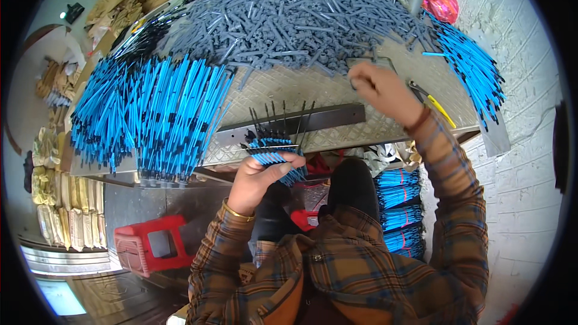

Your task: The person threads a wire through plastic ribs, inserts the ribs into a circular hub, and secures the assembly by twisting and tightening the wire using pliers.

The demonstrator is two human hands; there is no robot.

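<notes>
Pinching blue rods (270, 157): left hand (256, 182) | right hand (388, 96): curled, grip unclear | patterned tabletop (271, 87): grey parts (289, 18) heaped | white wall (518, 180) alongside

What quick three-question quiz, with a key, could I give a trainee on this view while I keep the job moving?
1. Multiple choice: what does the person's left hand hold?
a) a red plastic stool
b) a bundle of thin blue-and-black rods
c) a shiny pink plastic bag
2. True or false: the metal hand tool with yellow handles lies on the floor.
3. Fill in the blank: the hand nearer the large heap of grey tubular plastic pieces is the ____ hand.

Key:
1. b
2. False: the tool lies on the grey patterned tabletop.
3. right
</notes>
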